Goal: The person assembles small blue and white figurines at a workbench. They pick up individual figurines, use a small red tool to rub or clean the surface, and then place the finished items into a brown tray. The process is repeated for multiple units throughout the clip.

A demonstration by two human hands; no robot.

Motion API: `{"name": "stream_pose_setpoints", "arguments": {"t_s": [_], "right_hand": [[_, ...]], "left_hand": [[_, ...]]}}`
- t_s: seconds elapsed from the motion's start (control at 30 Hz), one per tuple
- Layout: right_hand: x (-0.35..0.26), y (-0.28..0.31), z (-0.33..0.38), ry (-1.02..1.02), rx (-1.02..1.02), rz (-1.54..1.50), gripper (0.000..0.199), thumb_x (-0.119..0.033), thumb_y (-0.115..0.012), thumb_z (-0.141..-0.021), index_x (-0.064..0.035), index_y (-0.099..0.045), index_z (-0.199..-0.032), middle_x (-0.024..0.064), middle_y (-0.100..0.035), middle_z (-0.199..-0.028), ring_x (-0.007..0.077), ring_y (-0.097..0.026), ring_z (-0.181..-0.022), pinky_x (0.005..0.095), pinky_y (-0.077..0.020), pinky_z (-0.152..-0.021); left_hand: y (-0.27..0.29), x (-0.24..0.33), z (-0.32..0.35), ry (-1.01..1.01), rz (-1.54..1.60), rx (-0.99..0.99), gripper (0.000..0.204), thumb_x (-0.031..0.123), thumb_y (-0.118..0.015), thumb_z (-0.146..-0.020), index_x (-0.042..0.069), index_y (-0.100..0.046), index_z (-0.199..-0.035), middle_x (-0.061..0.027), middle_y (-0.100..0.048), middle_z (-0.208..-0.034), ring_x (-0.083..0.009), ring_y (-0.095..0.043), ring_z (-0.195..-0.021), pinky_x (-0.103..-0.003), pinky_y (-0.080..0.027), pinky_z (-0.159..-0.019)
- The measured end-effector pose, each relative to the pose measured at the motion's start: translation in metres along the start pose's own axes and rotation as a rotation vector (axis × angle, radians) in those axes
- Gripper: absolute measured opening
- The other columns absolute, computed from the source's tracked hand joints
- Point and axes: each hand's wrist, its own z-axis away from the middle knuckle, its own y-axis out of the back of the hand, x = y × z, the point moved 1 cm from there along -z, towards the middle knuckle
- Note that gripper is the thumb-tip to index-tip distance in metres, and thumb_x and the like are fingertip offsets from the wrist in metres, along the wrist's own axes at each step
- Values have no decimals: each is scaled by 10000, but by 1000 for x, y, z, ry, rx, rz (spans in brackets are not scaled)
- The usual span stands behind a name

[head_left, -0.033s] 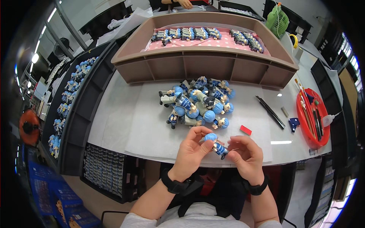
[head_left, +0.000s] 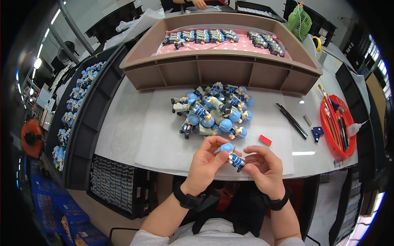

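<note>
My left hand (head_left: 208, 163) is closed on a small figurine (head_left: 235, 159), pinching it near the head between thumb and fingers. It has ribbed light-blue hair, a blue-and-white striped outfit and dark feet, and it tilts with its feet toward the lower right. Curled around the foot end is my right hand (head_left: 266, 169), its thumb against the feet; its exact contact behind the figurine is hidden. Just beyond both hands lies a heap of similar figurines (head_left: 211, 108), tumbled over one another on white sheeting. A small red block (head_left: 265, 140) rests on the table above my right hand.
A brown bin (head_left: 223, 69) holding rows of figurines on pink dotted cloth stands behind the heap. Black pens (head_left: 292, 121) and a red tray (head_left: 352, 149) of brushes lie at the right. A black crate (head_left: 84, 135) of figurines borders the left. Another person's hand (head_left: 200, 4) shows far back.
The figurine and my right hand have shifted very slightly to the left. Everything else looks the same.
</note>
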Motion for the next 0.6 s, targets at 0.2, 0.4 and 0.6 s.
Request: {"name": "stream_pose_setpoints", "arguments": {"t_s": [0.2,0.4,0.6], "right_hand": [[4,2,7,-49,-5,-81,365,-40,-662,-784,33,-512,-1109,109,-612,-926,144,-609,-824,256,-501,-741],[7,5,6,42,70,-130,449,-32,-693,-751,22,-486,-1146,124,-591,-1019,146,-581,-902,260,-486,-778],[7,4,6,99,80,-140,562,-22,-752,-674,19,-474,-1161,130,-569,-1076,160,-580,-905,278,-495,-782]], "left_hand": [[-2,2,-3,-20,-1,-32,308,83,-504,-897,22,-441,-1192,-120,-517,-1181,-217,-516,-1084,-324,-429,-903],[-10,6,-1,-11,-157,-1,335,59,-533,-880,7,-478,-1206,-89,-531,-1144,-149,-511,-1044,-274,-437,-878],[-10,2,0,-13,-189,-13,321,15,-530,-870,0,-493,-1188,-59,-545,-1076,-112,-518,-991,-248,-443,-845]]}}
